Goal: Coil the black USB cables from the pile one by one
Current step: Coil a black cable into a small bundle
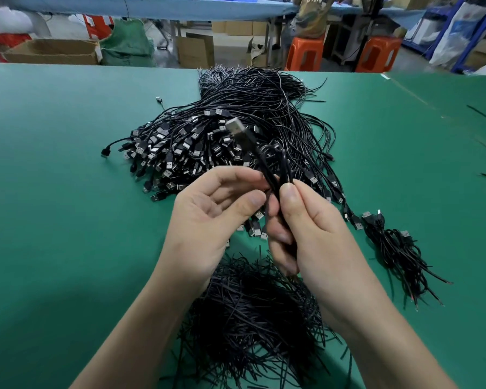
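One black USB cable (272, 167) is held above the middle of the tabletop (54, 169), folded into loops with its plug raised. The loops are pinched by the right hand (314, 228), seemingly so they cannot spring open. The left hand (208, 211) is closed on the same strands just beside it, probably to guide a turn. The pile (208, 147) is spread behind toward the far edge, and coiled cables (396, 248) are laid toward the right edge.
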The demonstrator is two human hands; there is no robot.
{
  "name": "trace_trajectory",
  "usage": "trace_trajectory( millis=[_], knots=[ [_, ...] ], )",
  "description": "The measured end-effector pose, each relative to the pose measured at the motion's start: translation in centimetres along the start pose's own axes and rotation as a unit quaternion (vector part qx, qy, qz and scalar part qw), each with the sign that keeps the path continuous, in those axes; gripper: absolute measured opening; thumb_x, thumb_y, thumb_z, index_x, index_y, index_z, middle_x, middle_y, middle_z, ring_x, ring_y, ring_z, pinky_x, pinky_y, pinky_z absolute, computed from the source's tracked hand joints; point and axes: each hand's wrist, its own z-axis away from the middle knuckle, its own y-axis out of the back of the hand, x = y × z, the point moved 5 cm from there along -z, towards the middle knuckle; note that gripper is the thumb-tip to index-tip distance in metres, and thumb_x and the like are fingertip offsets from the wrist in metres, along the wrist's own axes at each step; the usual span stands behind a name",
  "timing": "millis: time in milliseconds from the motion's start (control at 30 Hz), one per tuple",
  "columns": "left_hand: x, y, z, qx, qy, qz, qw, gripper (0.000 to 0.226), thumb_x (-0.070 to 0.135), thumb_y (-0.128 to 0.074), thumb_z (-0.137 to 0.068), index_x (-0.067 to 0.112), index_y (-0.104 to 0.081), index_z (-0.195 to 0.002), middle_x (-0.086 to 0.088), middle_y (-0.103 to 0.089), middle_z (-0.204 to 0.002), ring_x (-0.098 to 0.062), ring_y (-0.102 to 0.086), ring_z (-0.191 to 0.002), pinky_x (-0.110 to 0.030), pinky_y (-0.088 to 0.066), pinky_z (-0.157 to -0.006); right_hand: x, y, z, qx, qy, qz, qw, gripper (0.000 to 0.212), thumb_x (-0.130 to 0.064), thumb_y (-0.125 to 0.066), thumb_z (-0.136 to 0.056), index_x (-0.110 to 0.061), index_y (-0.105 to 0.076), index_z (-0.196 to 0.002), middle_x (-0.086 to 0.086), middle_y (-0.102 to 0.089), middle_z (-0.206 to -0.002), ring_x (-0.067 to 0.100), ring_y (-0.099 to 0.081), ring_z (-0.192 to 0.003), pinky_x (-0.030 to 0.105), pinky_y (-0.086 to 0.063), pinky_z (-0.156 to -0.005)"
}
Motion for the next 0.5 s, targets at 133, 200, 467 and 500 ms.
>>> trace_trajectory(
  millis=[133,200,467,500],
  knots=[
    [-0.1,0.0,-0.01,0.01,0.01,0.006,1.0,0.021,0.018,-0.08,-0.075,0.032,-0.079,-0.09,0.005,-0.078,-0.092,-0.006,-0.072,-0.091,-0.018,-0.055,-0.084,0.02,-0.05,0.08,-0.015,-0.01,0.004,1.0,0.036,-0.031,-0.035,-0.11,-0.012,-0.048,-0.082,-0.005,-0.036,-0.06,0.011,-0.031,-0.047,0.018,-0.029,-0.042],
    [-0.08,0.06,0.02,0.019,0.012,0.006,1.0,0.021,0.019,-0.081,-0.072,0.033,-0.079,-0.089,0.006,-0.077,-0.089,-0.005,-0.072,-0.087,-0.018,-0.055,-0.082,0.09,-0.05,0.08,-0.015,-0.013,0.004,1.0,0.036,-0.03,-0.036,-0.109,-0.012,-0.048,-0.08,-0.005,-0.036,-0.06,0.011,-0.03,-0.05,0.017,-0.028,-0.042],
    [-0.31,-0.52,0.3,0.045,0.011,0.024,0.999,0.027,0.019,-0.083,-0.074,0.035,-0.077,-0.095,-0.006,-0.08,-0.094,-0.016,-0.074,-0.081,-0.028,-0.06,-0.079,0.13,0.36,-0.12,0.012,0.039,0.091,0.995,0.04,-0.032,-0.037,-0.11,-0.022,-0.048,-0.073,-0.013,-0.038,-0.058,0.002,-0.031,-0.048,0.015,-0.028,-0.042],
    [-0.38,-0.6,0.32,0.047,0.01,0.031,0.998,0.029,0.019,-0.083,-0.074,0.036,-0.076,-0.096,-0.007,-0.079,-0.093,-0.016,-0.073,-0.079,-0.029,-0.06,-0.078,0.11,0.41,-0.13,0.018,0.051,0.11,0.992,0.04,-0.034,-0.037,-0.11,-0.022,-0.047,-0.073,-0.014,-0.039,-0.057,0.002,-0.031,-0.048,0.017,-0.028,-0.043]
  ],
)
